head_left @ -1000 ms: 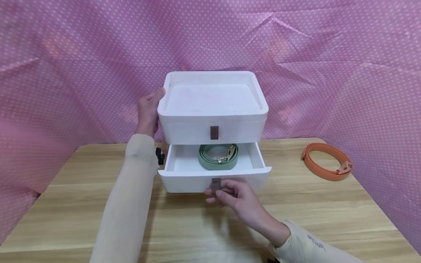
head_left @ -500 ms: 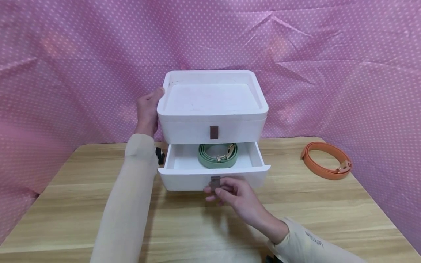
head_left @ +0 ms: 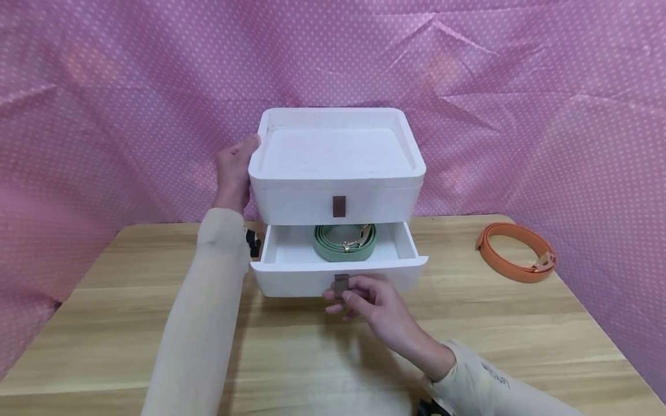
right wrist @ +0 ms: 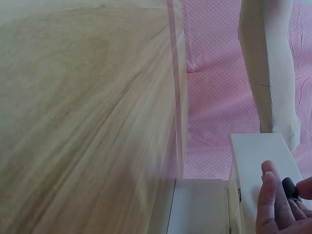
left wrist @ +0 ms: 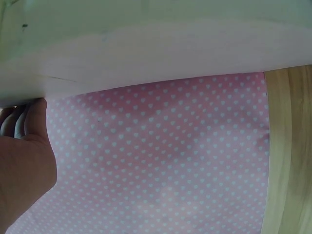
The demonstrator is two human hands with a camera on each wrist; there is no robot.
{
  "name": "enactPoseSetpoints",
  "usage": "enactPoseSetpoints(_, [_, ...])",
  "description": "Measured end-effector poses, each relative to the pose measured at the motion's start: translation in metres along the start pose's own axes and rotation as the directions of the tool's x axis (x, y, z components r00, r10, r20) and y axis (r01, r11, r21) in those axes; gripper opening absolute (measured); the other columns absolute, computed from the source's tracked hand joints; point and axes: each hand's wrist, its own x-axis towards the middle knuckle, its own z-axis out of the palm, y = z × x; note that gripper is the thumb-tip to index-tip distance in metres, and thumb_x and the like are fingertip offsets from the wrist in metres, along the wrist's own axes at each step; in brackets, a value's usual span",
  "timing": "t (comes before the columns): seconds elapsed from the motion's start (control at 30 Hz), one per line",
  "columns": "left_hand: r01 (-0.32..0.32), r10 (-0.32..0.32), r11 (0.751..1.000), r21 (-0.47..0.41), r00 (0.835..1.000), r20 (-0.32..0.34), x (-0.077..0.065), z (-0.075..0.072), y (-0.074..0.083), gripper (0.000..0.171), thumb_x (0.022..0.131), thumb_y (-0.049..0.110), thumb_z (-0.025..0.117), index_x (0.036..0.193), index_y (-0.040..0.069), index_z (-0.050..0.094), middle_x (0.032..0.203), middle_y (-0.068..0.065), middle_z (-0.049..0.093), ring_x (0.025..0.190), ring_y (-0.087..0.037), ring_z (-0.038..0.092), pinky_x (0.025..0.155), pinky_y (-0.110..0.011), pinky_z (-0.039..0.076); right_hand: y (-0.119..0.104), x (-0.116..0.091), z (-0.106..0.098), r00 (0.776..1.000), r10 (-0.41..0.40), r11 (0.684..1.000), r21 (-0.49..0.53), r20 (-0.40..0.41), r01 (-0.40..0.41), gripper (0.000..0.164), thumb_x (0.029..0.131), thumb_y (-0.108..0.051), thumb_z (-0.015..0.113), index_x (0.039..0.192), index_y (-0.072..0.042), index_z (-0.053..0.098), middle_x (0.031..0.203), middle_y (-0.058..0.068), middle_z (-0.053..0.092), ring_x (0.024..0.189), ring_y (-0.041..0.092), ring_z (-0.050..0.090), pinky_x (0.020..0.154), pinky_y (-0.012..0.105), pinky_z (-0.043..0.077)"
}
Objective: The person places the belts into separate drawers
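Note:
A white two-drawer organizer [head_left: 338, 153] with a tray top stands on the table, its lower drawer [head_left: 291, 280] pulled out and its upper drawer [head_left: 296, 205] closed. Inside the lower drawer lies a coiled green belt [head_left: 346, 253] with gold hardware, partly hidden beneath the upper drawer. My right hand [head_left: 382, 315] pinches the brown pull tab [head_left: 341, 285] on that drawer's front; the right wrist view shows the dark tab [right wrist: 289, 187] between finger and thumb. My left hand [head_left: 232, 173] rests against the organizer's left side, thumb near the top rim and fingers extended along the wall.
To the right, a coiled orange belt [head_left: 507, 267] lies on the wooden table [head_left: 156, 323] near its right edge. Pink dotted cloth [head_left: 156, 104] hangs behind and at both sides. Another brown tab [head_left: 339, 206] marks the upper drawer.
The lower drawer has slid slightly inward with the green belt, whose far part is now more covered. My right hand has moved with the tab; my left hand holds its place.

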Motion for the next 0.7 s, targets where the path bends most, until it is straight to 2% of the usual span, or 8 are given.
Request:
enactPoseSetpoints(0.27, [0.004, -0.004, 1.000, 0.022, 1.000, 0.005, 0.0018, -0.0009, -0.0003, 0.037, 0.090, 0.040, 0.069, 0.068, 0.011, 0.062, 0.083, -0.005, 0.067, 0.073, -0.016, 0.063, 0.064, -0.025, 0.056, -0.0010, 0.0020, 0.0019, 1.000, -0.003, 1.000, 0.003, -0.004, 0.003, 0.019, 0.100, 0.000, 0.050, 0.112, 0.010, 0.061, 0.113, 0.022, 0.067, 0.094, 0.030, 0.070, 0.076, 0.039, 0.058])
enactPoseSetpoints(0.7, [0.023, -0.024, 0.999, 0.028, 0.999, 0.023, 0.0026, -0.0013, 0.0029, 0.035, 0.090, 0.042, 0.070, 0.079, 0.010, 0.069, 0.092, -0.006, 0.069, 0.080, -0.017, 0.064, 0.070, -0.027, 0.057, 0.0005, 0.0041, 0.0025, 1.000, -0.009, 1.000, 0.012, -0.009, 0.009, 0.018, 0.100, -0.001, 0.051, 0.111, 0.010, 0.061, 0.115, 0.020, 0.067, 0.095, 0.031, 0.070, 0.077, 0.046, 0.057])
